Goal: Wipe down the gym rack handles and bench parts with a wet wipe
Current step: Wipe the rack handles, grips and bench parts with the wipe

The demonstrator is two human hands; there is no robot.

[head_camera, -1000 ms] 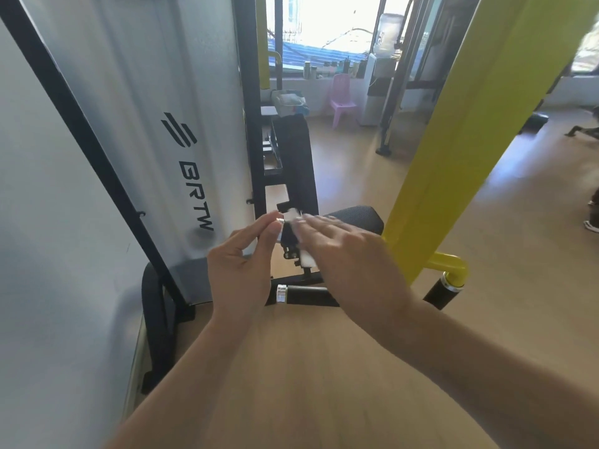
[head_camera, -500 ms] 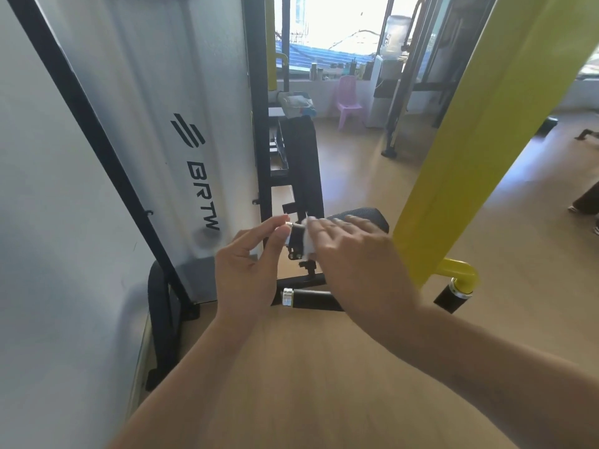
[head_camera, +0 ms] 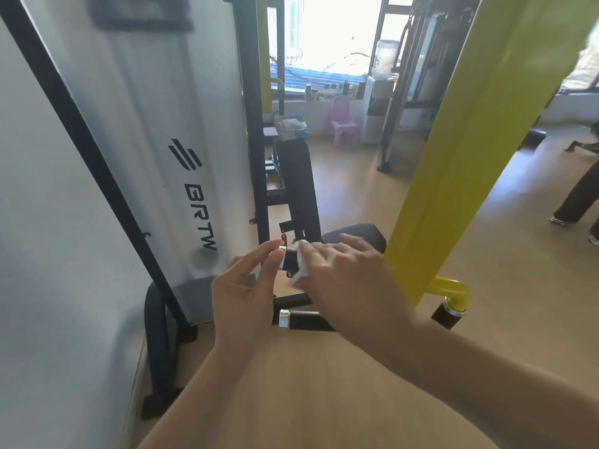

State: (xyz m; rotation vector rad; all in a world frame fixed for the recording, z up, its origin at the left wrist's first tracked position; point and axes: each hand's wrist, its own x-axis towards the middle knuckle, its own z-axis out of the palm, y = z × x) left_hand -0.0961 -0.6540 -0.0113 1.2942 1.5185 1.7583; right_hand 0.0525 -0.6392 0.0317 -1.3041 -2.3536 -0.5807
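Two bare hands meet at a short black handle [head_camera: 290, 260] on a gym machine, beside a large grey panel [head_camera: 155, 131] lettered BRTW and a slanted yellow beam [head_camera: 466, 150]. Right hand [head_camera: 348, 277] curls around the handle, pressing a white wet wipe [head_camera: 301, 270] against it. Left hand [head_camera: 243, 293] pinches the handle's silver end cap [head_camera: 282, 248] between thumb and forefinger.

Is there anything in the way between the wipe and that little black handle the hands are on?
Nothing visible. The right hand already presses the white wet wipe against the short black handle, and the left hand pinches its silver end cap.
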